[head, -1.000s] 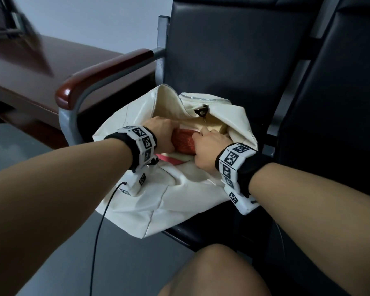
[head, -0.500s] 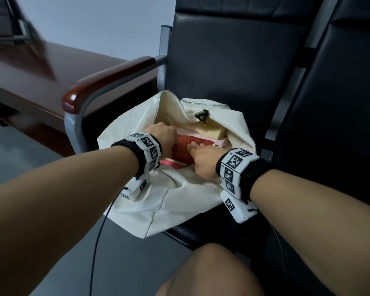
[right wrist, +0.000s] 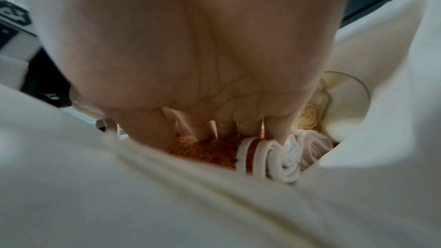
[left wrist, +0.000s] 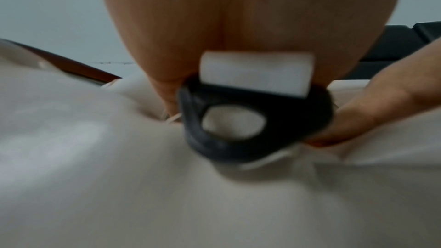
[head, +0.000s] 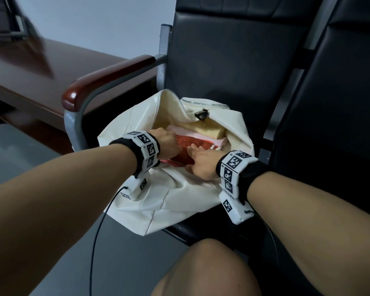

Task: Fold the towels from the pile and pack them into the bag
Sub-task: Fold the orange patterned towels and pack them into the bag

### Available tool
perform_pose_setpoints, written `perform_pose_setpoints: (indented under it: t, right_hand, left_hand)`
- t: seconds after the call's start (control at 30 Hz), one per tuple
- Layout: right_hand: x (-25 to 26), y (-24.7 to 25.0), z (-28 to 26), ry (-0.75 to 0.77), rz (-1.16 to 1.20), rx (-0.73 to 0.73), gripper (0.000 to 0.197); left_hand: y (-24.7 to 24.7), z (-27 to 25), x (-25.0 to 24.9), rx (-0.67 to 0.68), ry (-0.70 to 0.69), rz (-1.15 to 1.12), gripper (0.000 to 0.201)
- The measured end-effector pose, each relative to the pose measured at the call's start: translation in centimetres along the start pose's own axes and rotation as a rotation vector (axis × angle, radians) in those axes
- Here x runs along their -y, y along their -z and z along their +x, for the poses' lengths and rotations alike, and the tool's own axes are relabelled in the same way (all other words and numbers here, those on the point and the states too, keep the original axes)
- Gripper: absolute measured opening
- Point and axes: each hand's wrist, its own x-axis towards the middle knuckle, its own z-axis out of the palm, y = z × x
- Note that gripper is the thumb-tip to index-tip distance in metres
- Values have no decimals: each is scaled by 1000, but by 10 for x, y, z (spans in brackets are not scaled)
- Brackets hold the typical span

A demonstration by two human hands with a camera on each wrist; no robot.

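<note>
On the far left is a dark wooden table [head: 41,77]. Next to it is the wooden armrest [head: 107,80] of a black chair [head: 233,60]. A cream bag [head: 158,199] sits on the chair seat, just beside the armrest. Its top is wide open, and a zipper [head: 201,101] runs along the far edge.

The left hand [head: 169,144] is inside the bag's opening, at the left end of a red towel [head: 192,144]. From above I see only the back of the hand. Its fingers go down into the bag, so I cannot tell if they are curled or straight. The left wrist view is blurry and shows mostly bag cloth and a black ring [left wrist: 255,122].

The red towel is folded and lies in the bag, at the front. Behind it is a pink towel [head: 199,134], and behind that is a yellow towel [head: 209,129]. All three are folded and touch each other like a stack on its side.

The right hand [head: 201,163] is at the right end of the red towel. Its fingers [right wrist: 276,127] point straight down and press on top of the towel. They are not curled round it. In the right wrist view a white striped end [right wrist: 267,157] of the red towel shows just under the fingertips, with the pink and yellow towels off to the right.

Both wrists wear white bands with black square marks. A bare knee [head: 212,265] is low in front of the chair. More black chair backs stand on the far right.
</note>
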Motion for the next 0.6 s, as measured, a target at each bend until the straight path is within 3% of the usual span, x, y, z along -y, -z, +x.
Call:
perform_pose_setpoints:
  t: [0.17, 0.3, 0.4, 0.5, 0.6]
  right_hand:
    - [3, 0, 0, -15, 0, -3, 68]
    - [7, 1, -2, -22, 18, -32, 67]
    - [5, 11, -13, -3, 73, -140, 61]
    - [0, 26, -28, 6, 144, -301, 51]
    - [-4, 39, -50, -32, 56, -438, 43]
  left_hand:
    - [5, -8, -3, 33, -21, 55, 44]
    - [13, -19, -7, 71, -9, -67, 35]
    - [27, -26, -6, 36, -29, -47, 37]
    - [45, -33, -5, -101, -5, -131, 33]
    - [69, -52, -21, -170, 12, -172, 28]
